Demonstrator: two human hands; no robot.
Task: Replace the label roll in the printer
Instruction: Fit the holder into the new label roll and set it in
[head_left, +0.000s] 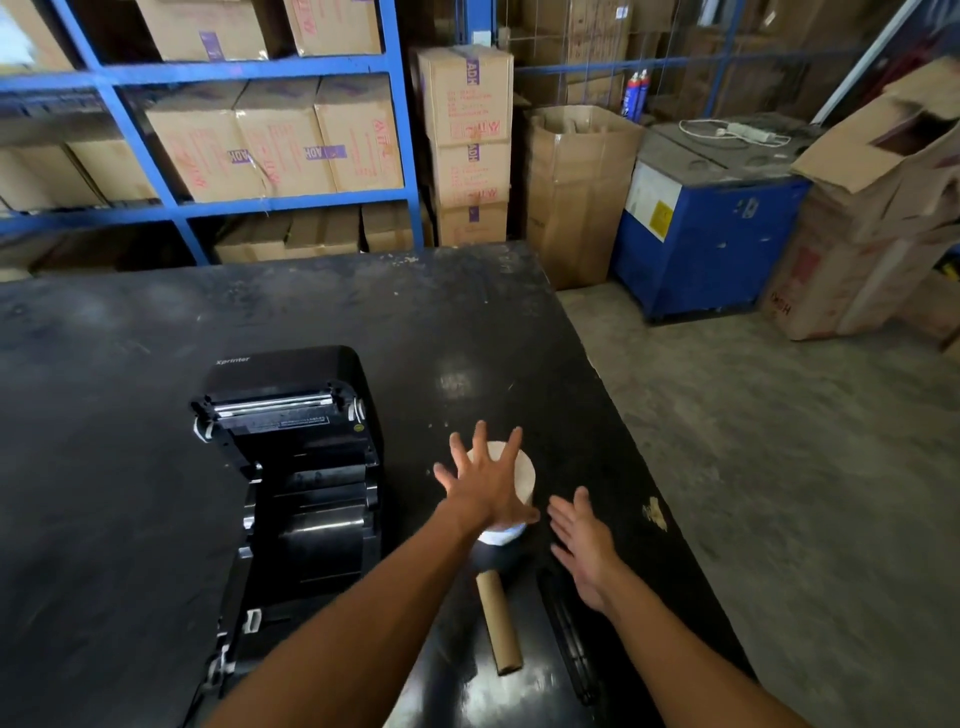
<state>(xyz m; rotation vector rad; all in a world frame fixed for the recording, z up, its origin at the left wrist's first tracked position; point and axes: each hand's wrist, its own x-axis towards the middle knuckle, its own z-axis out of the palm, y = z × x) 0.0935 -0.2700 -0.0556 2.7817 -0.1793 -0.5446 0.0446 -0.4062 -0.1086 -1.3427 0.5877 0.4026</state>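
Black table (156, 322), open printer (296, 467), label roll (522, 470), cardboard core (498, 626)

On a black table (156, 322) stands a black label printer (296, 467), its lid swung up and the empty roll bay showing, toward the table's near left. Just right of it sits a pale label roll (522, 470), with the left hand (483, 480) spread flat over it, fingers splayed. The right hand (584, 545) hovers open just beside the roll, toward the table's right edge. Nearer the front edge lies a bare cardboard core (498, 621), on its side. Beyond the far edge stand blue shelves (249, 70) of cartons.
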